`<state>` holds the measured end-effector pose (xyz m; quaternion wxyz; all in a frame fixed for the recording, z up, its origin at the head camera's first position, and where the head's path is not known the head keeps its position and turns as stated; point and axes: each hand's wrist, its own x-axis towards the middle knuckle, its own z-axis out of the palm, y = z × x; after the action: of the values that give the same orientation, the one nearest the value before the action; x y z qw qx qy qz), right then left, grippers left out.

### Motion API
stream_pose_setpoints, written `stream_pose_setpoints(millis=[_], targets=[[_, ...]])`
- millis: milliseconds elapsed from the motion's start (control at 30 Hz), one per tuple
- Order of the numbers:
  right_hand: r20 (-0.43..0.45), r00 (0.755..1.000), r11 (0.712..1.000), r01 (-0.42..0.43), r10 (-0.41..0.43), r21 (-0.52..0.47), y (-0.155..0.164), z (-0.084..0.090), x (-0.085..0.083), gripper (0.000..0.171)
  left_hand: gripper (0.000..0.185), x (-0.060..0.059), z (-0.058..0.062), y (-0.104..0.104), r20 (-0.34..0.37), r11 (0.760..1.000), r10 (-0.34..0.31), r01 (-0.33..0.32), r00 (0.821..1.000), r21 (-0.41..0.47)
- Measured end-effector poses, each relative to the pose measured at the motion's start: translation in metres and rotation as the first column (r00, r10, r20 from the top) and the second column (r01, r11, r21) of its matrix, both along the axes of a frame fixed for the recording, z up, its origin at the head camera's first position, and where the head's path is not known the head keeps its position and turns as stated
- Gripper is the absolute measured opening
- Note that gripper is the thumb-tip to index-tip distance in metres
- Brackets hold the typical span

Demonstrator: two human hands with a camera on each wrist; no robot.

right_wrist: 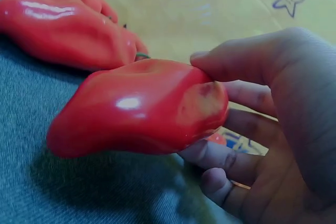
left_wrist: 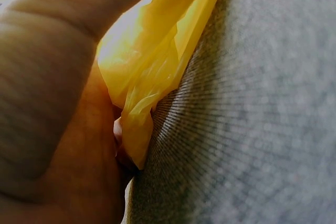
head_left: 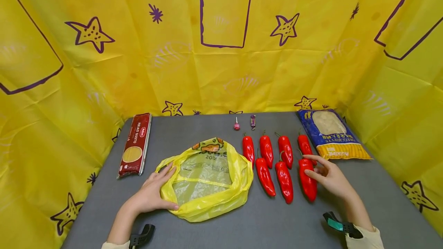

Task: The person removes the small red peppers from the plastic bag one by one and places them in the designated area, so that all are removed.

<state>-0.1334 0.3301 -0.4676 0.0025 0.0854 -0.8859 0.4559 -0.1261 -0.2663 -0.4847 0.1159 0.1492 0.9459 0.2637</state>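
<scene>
My right hand point(head_left: 330, 178) pinches the stem end of a red chili pepper point(head_left: 307, 183) between thumb and fingers. In the right wrist view this glossy pepper point(right_wrist: 136, 108) appears raised, with a shadow on the cloth below. My left hand point(head_left: 152, 191) rests at the left side of a yellow plastic bag point(head_left: 216, 205), thumb and fingers spread along its rim. The bag's mouth gapes upward, and no object shows inside. In the left wrist view the crumpled yellow film point(left_wrist: 139, 72) lies in the hollow of that hand; its fingertips are mostly hidden.
Several more red peppers point(head_left: 284, 181) lie in two rows right of the bag. Behind them are a lollipop point(head_left: 237, 126) and a purple wrapped candy point(head_left: 253, 122). A red pasta packet point(head_left: 135, 145) lies left, a blue-and-yellow pasta bag point(head_left: 332, 135) right. Yellow curtains point(head_left: 221, 80) enclose the grey table point(head_left: 277, 226).
</scene>
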Motion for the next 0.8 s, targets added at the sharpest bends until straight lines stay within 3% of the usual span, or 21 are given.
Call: stream_pose_setpoints(millis=[267,500,800], targets=[[0.038,0.999,0.999,0.028,-0.026,-0.047,-0.001,-0.016,0.002,0.05,0.129,0.001,0.0,0.001,-0.017,1.0,-0.009,0.009,1.0,0.004],[0.025,0.997,0.997,0.079,-0.079,-0.011,-0.003,-0.024,0.001,0.05,0.129,0.003,0.0,0.002,-0.013,1.0,-0.011,0.011,1.0,0.016],[-0.122,0.988,0.994,0.102,-0.098,0.028,-0.009,-0.03,0.0,0.049,0.129,0.001,0.0,0.0,-0.028,1.0,-0.013,0.013,1.0,0.017]])
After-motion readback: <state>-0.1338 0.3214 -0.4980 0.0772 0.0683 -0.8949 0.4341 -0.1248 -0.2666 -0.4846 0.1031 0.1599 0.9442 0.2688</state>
